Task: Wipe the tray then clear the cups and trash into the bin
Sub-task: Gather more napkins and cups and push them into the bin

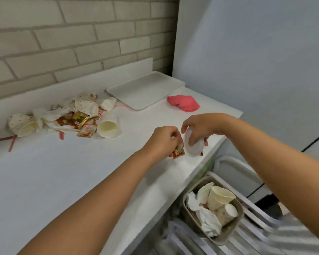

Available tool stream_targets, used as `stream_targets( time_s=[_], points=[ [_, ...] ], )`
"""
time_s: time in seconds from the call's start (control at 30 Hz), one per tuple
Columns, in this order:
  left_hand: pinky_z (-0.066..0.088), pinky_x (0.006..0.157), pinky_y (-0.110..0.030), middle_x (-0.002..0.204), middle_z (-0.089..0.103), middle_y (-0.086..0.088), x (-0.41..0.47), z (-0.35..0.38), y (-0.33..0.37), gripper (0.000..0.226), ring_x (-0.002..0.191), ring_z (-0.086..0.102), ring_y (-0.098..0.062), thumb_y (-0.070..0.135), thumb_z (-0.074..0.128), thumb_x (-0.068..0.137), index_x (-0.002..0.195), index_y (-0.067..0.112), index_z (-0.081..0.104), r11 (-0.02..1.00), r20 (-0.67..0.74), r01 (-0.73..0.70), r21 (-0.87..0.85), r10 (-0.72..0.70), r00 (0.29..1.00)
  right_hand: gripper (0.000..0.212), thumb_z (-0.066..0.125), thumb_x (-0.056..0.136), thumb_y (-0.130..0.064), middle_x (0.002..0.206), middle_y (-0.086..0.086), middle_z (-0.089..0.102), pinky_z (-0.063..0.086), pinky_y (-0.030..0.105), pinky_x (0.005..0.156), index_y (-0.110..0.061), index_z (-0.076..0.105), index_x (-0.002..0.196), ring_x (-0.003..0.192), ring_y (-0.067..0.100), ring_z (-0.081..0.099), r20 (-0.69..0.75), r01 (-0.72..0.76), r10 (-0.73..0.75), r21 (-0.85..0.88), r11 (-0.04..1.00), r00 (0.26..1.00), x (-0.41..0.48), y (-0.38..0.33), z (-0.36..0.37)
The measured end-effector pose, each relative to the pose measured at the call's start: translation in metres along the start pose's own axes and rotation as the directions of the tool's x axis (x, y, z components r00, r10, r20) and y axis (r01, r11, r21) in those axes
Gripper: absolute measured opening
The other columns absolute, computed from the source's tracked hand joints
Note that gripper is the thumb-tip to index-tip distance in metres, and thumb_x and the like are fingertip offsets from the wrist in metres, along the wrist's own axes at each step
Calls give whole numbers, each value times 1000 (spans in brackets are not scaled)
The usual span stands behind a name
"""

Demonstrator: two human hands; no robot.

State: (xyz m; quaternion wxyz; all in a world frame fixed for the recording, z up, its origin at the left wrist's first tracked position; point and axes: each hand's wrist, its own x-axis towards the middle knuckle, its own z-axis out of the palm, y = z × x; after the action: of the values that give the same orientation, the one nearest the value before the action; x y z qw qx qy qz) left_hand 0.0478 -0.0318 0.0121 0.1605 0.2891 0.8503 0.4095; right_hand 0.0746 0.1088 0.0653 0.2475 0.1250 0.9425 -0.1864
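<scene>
**Clearing Cups and Wrappers Near the Bin**

The person's left hand (162,140) pinches a small orange wrapper (178,153) between thumb and fingertips, just above the white counter (63,181). The right hand (199,126) has its fingers curled around a white cup (192,147), right beside the wrapper and close to the counter's edge.

The bin (232,230) sits on the floor below that edge. It already holds cups and crumpled tissue and looks quite full. The tray (145,89) lies at the back by the wall, with a pink cloth (182,105) next to it. A trash pile (66,116) of cups, wrappers and straws waits on the counter, well apart from the hands.

Things could go wrong here. The wrapper is light and held only by a small pinch, so it could slip and flutter to the floor. The cup could bounce off the heaped cups in the bin and roll away. Dropping both from high up would make a miss more likely.
</scene>
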Motion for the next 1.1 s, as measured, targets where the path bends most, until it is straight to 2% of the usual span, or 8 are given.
stream_targets(
  time_s=[0.13,0.2,0.33,0.43,0.67,0.8,0.97,1.1],
  points=[
    [41,45,-17,83,63,-11,2,72,23,27,50,51,-12,8,40,94,94,0,65,995,153,-5,104,-11,988,54,67,81,-11,119,8,53,45,19,48,-16,46,131,81,27,66,3,-51,51,14,999,999,-13,68,23],
    [46,57,-26,88,64,-14,0,108,25,25,58,54,-17,8,38,94,94,1,62,987,232,8,161,-46,972,55,65,84,-11,122,7,49,44,19,48,-16,43,134,77,24,65,28,-94,93,21,995,995,-13,96,43],
    [53,65,-34,71,59,-8,-8,172,9,23,67,62,-27,3,39,93,91,2,61,963,341,100,248,-184,922,55,51,88,-5,132,15,50,51,26,58,-11,36,140,80,27,64,94,-145,140,49,988,986,-9,135,94],
    [53,75,-37,87,66,-15,-11,205,-16,21,82,66,-31,2,44,91,100,-1,63,925,332,187,330,-300,894,45,49,90,-8,133,13,51,45,30,80,-8,42,135,114,29,55,43,-136,136,-17,991,990,-5,156,130],
    [47,83,-35,116,59,-21,-12,240,-64,29,107,58,-34,14,43,97,115,-4,56,855,324,321,408,-465,824,40,49,91,-12,129,9,54,41,30,92,-14,45,131,117,26,51,-12,-99,101,89,991,995,17,188,201],
    [49,64,-29,128,53,-16,-15,247,-80,43,68,60,-24,25,41,99,138,5,37,815,375,442,373,-569,732,37,52,89,-10,126,10,57,41,29,90,-12,50,127,116,25,53,-26,-94,98,117,989,995,27,193,229],
    [51,90,-34,136,49,-17,-11,237,-83,40,108,60,-34,15,37,99,138,9,43,834,334,464,298,-547,768,34,55,87,-9,121,9,59,44,32,92,-12,54,121,113,26,54,-5,-96,98,145,985,995,38,195,252],
    [51,87,-35,122,58,-20,-13,226,-85,38,105,61,-35,13,37,97,132,12,50,842,259,496,211,-537,803,36,52,89,-12,122,10,58,44,33,91,-12,51,125,115,28,54,16,-52,51,133,990,999,46,185,264]
  ],
)
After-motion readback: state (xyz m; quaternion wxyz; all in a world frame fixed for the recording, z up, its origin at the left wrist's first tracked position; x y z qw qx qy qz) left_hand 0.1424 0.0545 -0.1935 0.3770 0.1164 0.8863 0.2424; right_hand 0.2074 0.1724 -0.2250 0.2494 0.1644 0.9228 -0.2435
